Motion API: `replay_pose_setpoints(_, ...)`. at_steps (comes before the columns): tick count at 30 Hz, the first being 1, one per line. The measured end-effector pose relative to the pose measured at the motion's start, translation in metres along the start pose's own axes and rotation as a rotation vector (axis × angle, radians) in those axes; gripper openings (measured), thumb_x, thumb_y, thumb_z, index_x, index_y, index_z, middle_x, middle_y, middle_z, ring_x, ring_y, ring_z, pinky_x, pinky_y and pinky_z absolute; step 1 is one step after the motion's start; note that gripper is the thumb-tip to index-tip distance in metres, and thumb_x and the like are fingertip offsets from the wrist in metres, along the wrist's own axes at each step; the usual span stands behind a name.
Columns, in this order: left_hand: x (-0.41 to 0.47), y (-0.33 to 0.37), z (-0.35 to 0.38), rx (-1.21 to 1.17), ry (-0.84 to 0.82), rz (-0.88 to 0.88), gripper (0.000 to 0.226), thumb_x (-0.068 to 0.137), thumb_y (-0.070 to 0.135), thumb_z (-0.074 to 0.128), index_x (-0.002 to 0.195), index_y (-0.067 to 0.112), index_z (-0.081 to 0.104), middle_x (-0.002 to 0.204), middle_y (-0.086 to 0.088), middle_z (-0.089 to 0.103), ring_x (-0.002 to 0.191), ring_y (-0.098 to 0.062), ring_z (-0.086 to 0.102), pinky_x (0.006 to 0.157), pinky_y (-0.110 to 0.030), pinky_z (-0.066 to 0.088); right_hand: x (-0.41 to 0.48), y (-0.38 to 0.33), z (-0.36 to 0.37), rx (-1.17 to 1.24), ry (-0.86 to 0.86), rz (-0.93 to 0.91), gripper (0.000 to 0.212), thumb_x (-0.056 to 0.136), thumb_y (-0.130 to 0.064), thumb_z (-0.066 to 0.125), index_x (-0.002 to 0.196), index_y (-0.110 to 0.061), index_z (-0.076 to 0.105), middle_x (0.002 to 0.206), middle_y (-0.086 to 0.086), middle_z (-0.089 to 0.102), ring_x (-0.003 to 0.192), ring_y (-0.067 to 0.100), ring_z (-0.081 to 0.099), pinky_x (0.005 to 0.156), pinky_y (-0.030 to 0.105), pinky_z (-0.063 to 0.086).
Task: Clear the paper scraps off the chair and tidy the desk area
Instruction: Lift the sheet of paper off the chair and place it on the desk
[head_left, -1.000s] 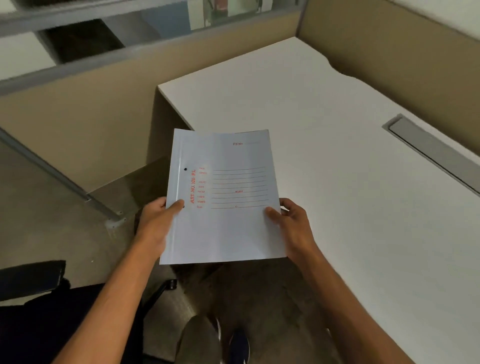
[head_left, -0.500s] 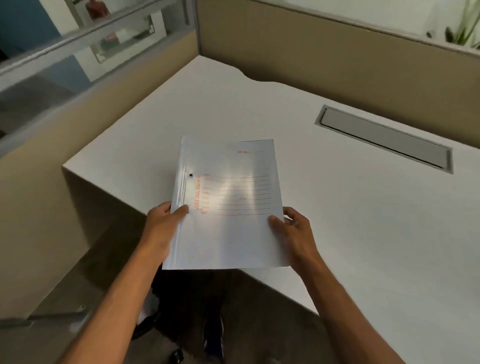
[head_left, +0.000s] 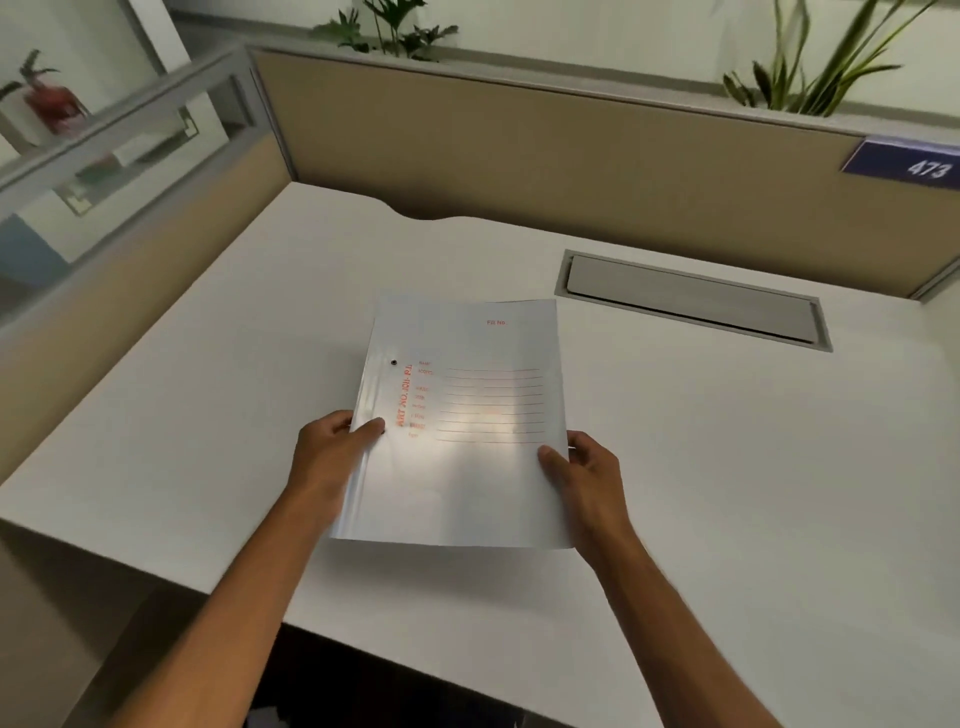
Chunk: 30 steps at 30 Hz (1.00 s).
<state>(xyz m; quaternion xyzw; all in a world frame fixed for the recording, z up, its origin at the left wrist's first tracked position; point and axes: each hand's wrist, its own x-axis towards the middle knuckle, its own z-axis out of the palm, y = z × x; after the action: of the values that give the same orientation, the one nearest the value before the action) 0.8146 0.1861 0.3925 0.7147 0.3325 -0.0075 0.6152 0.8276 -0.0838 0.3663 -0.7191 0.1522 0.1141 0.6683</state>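
your left hand (head_left: 337, 447) and right hand (head_left: 584, 467) clamp the file folder (head_left: 462, 415), long axis running away from both over the desk (head_left: 727, 467).

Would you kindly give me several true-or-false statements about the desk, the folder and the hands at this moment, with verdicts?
1. Both hands grip the white plastic file folder with red print. True: the left hand holds its left edge and the right hand its right edge.
2. The folder is over the white desk top. True.
3. The grey cable-tray lid set in the desk lies to the left of the folder. False: it lies to the right and farther back.
4. The blue number sign reads 251. False: it reads 473.
5. Paper scraps cover the desk. False: none show on it.
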Motion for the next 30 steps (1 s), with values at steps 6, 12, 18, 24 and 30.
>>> replay_pose_setpoints(6, 0.049, 0.026, 0.041, 0.069, 0.031, 0.021, 0.015, 0.086, 0.017, 0.077, 0.100, 0.014, 0.074, 0.096, -0.005, 0.077, 0.083, -0.027, 0.074, 0.077, -0.033, 0.058, 0.059, -0.010, -0.006, -0.029, 0.077, 0.017, 0.019, 0.088, -0.018, 0.069, 0.107, -0.019, 0.074, 0.098, -0.001, 0.079, 0.089, 0.025, 0.076, 0.084, 0.048, 0.063)
replay_pose_setpoints(12, 0.123, 0.055, 0.081, 0.113, 0.022, 0.057, 0.021, 0.085, 0.019, 0.078, 0.105, 0.012, 0.073, 0.104, -0.009, 0.077, 0.088, -0.030, 0.074, 0.085, -0.041, 0.060, 0.131, -0.024, -0.003, -0.059, 0.180, -0.004, 0.013, 0.091, -0.015, 0.072, 0.103, -0.013, 0.074, 0.096, 0.001, 0.078, 0.088, 0.024, 0.076, 0.079, 0.037, 0.063)
replay_pose_setpoints(18, 0.207, 0.083, 0.118, 0.178, -0.019, 0.097, 0.021, 0.088, 0.019, 0.076, 0.107, 0.011, 0.072, 0.104, -0.006, 0.074, 0.086, -0.026, 0.070, 0.076, -0.029, 0.053, 0.212, -0.034, 0.013, -0.099, 0.274, 0.025, 0.021, 0.087, -0.014, 0.076, 0.108, -0.012, 0.074, 0.096, 0.003, 0.077, 0.087, 0.023, 0.075, 0.082, 0.038, 0.062)
replay_pose_setpoints(24, 0.289, 0.105, 0.146, 0.230, -0.026, 0.096, 0.032, 0.088, 0.021, 0.076, 0.116, 0.008, 0.070, 0.109, -0.008, 0.073, 0.086, -0.025, 0.067, 0.077, -0.029, 0.050, 0.281, -0.044, 0.035, -0.147, 0.297, 0.047, 0.042, 0.082, -0.003, 0.070, 0.123, -0.013, 0.068, 0.106, 0.007, 0.077, 0.093, 0.024, 0.073, 0.072, 0.022, 0.057)
replay_pose_setpoints(30, 0.341, 0.117, 0.161, 0.272, -0.018, 0.103, 0.029, 0.089, 0.020, 0.076, 0.114, 0.007, 0.069, 0.115, -0.011, 0.072, 0.086, -0.024, 0.065, 0.076, -0.031, 0.048, 0.325, -0.054, 0.056, -0.243, 0.331, 0.009, 0.045, 0.087, -0.005, 0.073, 0.130, -0.013, 0.061, 0.114, 0.008, 0.074, 0.096, 0.022, 0.070, 0.068, 0.009, 0.049)
